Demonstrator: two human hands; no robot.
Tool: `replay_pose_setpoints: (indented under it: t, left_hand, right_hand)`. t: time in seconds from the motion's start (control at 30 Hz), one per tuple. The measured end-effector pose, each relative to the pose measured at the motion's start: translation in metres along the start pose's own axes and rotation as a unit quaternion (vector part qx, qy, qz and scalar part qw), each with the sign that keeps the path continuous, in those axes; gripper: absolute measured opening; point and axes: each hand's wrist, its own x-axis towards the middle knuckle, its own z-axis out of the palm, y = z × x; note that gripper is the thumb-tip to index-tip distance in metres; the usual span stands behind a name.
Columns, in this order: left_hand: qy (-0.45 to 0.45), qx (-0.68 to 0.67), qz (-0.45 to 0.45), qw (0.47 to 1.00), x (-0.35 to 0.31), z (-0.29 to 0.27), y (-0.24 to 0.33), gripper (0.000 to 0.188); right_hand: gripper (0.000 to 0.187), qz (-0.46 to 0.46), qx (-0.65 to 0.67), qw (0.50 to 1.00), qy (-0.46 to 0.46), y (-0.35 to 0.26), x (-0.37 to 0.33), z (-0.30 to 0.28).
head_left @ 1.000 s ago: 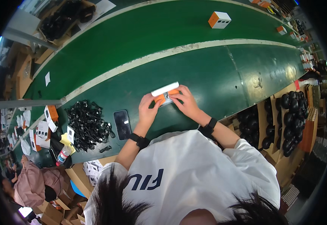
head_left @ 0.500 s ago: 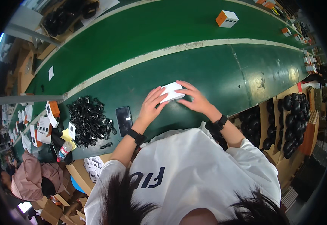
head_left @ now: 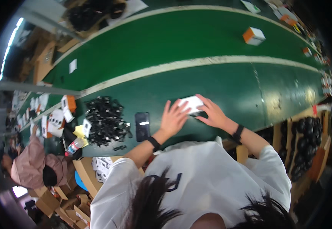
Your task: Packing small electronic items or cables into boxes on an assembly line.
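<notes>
Head view: a small white box lies flat on the near green belt, just in front of the person, between both hands. The left hand rests palm-down with fingers spread, fingertips touching the box's near-left edge; the right hand lies flat on the belt beside it, fingers reaching onto the box's right side. Neither hand closes around the box: both are open and pressing or steadying, not lifting. Both forearms come up from the lower edge, elbows bent, wrists low, each with a dark band. Judgement: the box looks like thin card, light and fairly stiff but easy to crush at the faces; the smooth surface may slide on the belt, so the short edges or corners seem the better places to take hold. A dark phone lies just left of the left hand, and a pile of black cables beyond it. An orange-and-white box sits well apart on the far belt.
</notes>
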Motion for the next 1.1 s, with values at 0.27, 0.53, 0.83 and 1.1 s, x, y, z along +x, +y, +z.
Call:
replay_pose_setpoints:
  t: [0.27, 0.53, 0.83, 1.1]
  left_hand:
    - [0.100, -0.175, -0.153, 0.968, -0.005, -0.034, 0.007, 0.040]
    - [0.228, -0.198, -0.390, 0.870, -0.091, -0.091, -0.010, 0.020]
    - [0.200, -0.173, -0.504, 0.822, -0.153, -0.126, -0.025, 0.014]
    - [0.286, -0.135, -0.407, 0.857, -0.060, -0.150, -0.306, 0.030]
  right_hand:
    - [0.064, 0.107, 0.039, 0.982, -0.149, 0.021, 0.083, -0.036]
    - [0.070, 0.113, -0.092, 0.989, 0.037, 0.196, 0.205, -0.115]
    - [0.063, 0.091, -0.123, 0.988, 0.011, 0.266, 0.247, -0.123]
    - [0.079, 0.086, -0.245, 0.964, 0.053, 0.212, 0.221, -0.112]
